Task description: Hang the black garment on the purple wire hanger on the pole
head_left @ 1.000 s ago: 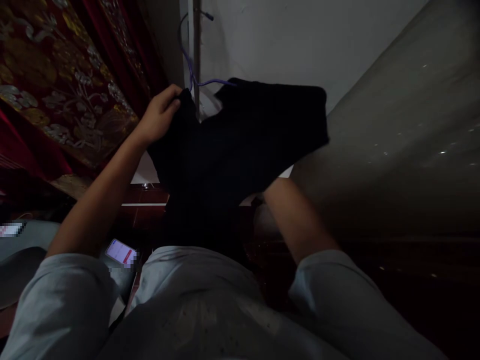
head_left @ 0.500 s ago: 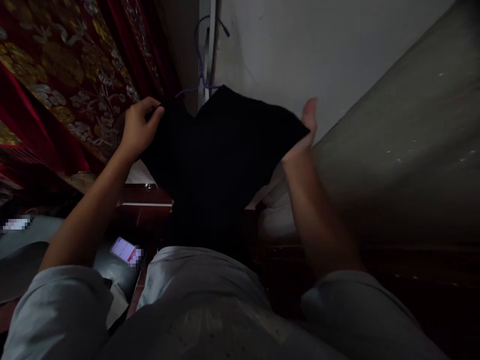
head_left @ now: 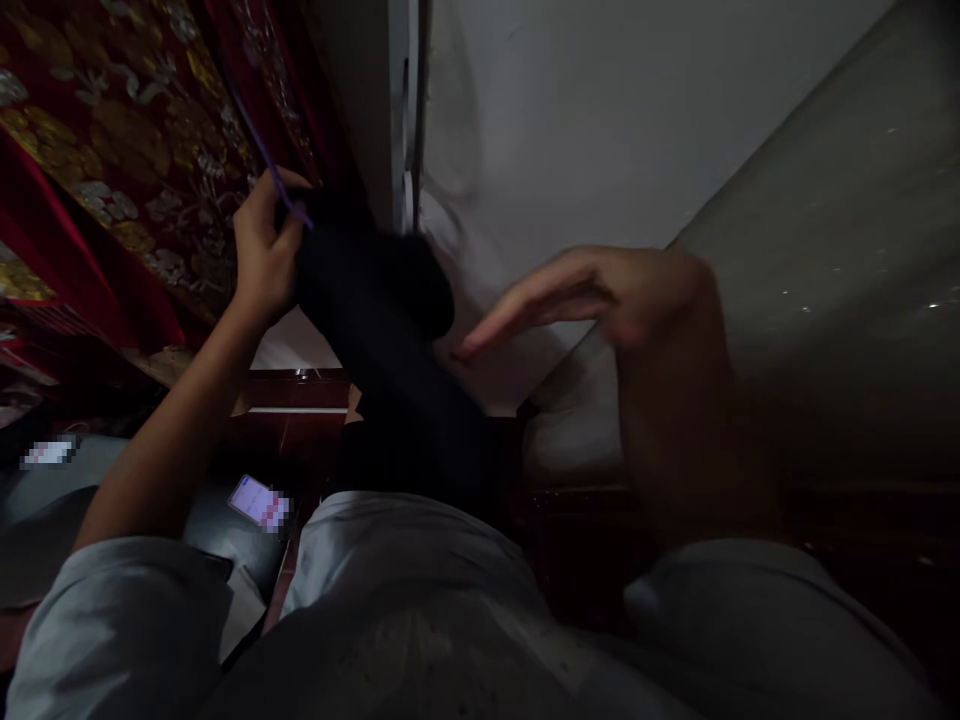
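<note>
A black shirt [head_left: 382, 310] hangs bunched and folded over to one side, in front of my body. My left hand [head_left: 262, 245] is closed around its upper left part, fingers wrapped in the dark cloth. The purple wire of a hanger [head_left: 274, 170] passes across that same hand, slanting to the upper left. My right hand [head_left: 607, 290], slightly blurred, is bent at the wrist to the right of the shirt. Its fingers stretch out toward the cloth, apart from it and holding nothing.
A red curtain [head_left: 135, 130] with gold and silver patterns hangs on the left. A white wall [head_left: 562, 120] stands ahead, and a large grey wrapped bulk [head_left: 840, 300] leans at the right. A lit phone [head_left: 257, 500] lies on a dark seat [head_left: 214, 535] at lower left.
The shirt, spread wide between both hands before, has collapsed toward the left hand. The hanger has swung left across that hand. My right hand has come off the right sleeve and turned inward.
</note>
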Motion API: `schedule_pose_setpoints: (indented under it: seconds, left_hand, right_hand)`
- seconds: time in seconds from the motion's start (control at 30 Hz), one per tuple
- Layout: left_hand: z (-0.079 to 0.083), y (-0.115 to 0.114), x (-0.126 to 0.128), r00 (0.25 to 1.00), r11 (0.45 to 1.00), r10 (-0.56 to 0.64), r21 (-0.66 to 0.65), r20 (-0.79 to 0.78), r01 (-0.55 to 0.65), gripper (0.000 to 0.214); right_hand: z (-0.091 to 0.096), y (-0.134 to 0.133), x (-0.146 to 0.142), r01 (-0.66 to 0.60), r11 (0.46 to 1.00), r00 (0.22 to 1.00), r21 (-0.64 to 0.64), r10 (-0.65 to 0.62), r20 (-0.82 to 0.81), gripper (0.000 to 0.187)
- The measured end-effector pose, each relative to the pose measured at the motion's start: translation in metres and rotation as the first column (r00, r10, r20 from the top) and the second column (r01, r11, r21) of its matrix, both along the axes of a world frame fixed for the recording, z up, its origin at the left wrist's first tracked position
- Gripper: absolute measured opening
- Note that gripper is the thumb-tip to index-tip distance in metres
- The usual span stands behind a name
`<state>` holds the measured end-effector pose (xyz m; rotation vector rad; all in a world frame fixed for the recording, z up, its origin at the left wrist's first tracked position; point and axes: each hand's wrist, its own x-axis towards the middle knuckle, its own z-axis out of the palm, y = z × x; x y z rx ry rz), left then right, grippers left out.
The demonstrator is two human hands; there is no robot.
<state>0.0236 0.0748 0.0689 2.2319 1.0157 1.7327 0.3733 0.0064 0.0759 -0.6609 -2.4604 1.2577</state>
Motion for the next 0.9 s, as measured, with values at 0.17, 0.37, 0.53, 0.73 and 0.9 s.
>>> schedule_pose_setpoints:
  seconds: [0.17, 0.37, 0.53, 0.73, 0.9]
  left_hand:
    - [0.004, -0.036, 0.015, 0.94, 0.962, -0.272, -0.047, -0.204, 0.268, 0.041]
    - [0.01, -0.083, 0.051, 0.841, 0.838, -0.5, -0.36, -0.207, 0.41, 0.062]
    - [0.014, -0.089, 0.052, 0.895, 0.844, -0.416, -0.436, -0.164, 0.312, 0.035]
    - [-0.023, -0.072, 0.0, 0.906, 0.725, -0.147, -0.58, 0.398, 0.373, 0.049]
    - [-0.1, -0.078, -0.006, 0.821, 0.592, -0.028, -0.652, 0.571, 0.474, 0.07]
  right_hand:
    - [-0.044, 0.02, -0.042, 0.331, 0.914, 0.943, 0.236, -0.33, -0.045, 0.082]
    - [-0.111, 0.035, -0.112, 0.617, 0.444, 0.765, 0.65, -0.534, -0.36, 0.093]
    - [-0.121, 0.038, -0.099, 0.606, 0.406, 0.78, 0.684, -0.469, -0.413, 0.073]
    - [-0.116, 0.053, -0.018, 0.795, 0.035, 0.502, 0.606, -0.598, -0.624, 0.086]
    - [-0.085, 0.054, 0.004, 0.844, 0.01, 0.333, 0.536, -0.793, -0.51, 0.067]
